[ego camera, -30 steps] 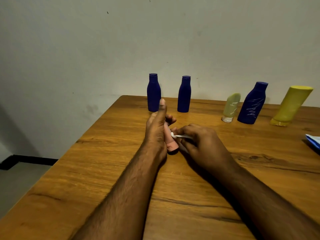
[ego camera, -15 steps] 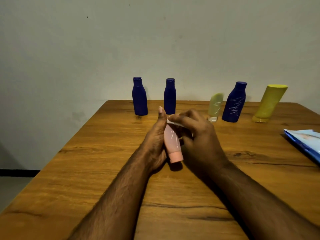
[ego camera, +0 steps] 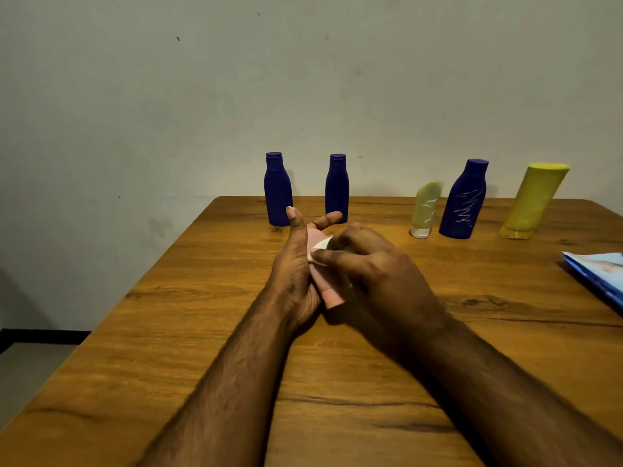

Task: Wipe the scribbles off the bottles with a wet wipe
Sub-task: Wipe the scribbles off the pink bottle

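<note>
— What did each grip have?
— The left hand cradled the pink tube, thumb and forefinger straight; the right hand pinched a wet wipe against it, mid-tabletop.
— And the rest?
— Scribbled blue bottle and pale green tube stood near the far edge.

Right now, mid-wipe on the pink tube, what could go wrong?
1. The left hand cradles the pink tube with thumb and forefinger straight, so a hard rub could push it loose.
2. The right hand pinches only a small wad of wipe, which may slip or smear marks.
3. The green tube and yellow bottle appear to lean; a table bump might topple them.
</note>
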